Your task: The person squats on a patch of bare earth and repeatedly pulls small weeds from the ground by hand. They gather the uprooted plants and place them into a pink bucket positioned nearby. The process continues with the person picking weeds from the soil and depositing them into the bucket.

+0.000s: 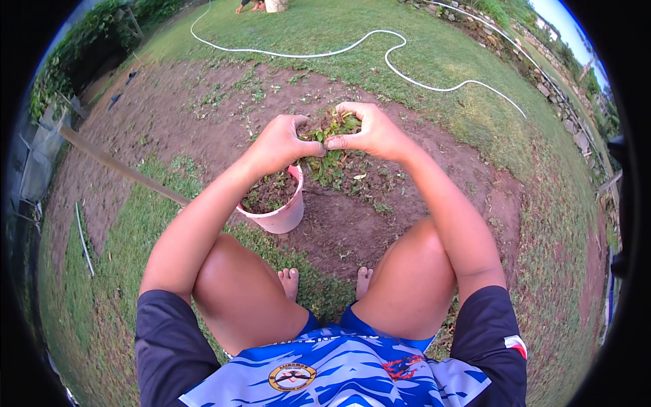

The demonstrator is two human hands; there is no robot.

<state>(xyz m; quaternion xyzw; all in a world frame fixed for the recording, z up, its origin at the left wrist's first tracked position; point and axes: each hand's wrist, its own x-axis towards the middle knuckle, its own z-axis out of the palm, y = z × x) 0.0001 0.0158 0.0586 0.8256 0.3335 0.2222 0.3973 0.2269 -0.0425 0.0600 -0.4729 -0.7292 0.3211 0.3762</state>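
My left hand (279, 144) and my right hand (371, 133) meet in front of me, fingers curled round a clump of weeds (333, 124) with soil on it. The thumbs almost touch on its near side. Below my left hand stands a pale pink bucket (283, 216), holding soil and bits of green plants. More uprooted greenery (331, 171) shows just beneath the hands; I cannot tell whether all of it lies on the ground.
Bare brown soil (183, 108) surrounds the bucket, with grass beyond it. A wooden pole (122, 165) slants in at the left. Across the lawn runs a white hose (298, 55). Far off, another person's hand (242, 7) shows by a white bucket (276, 5).
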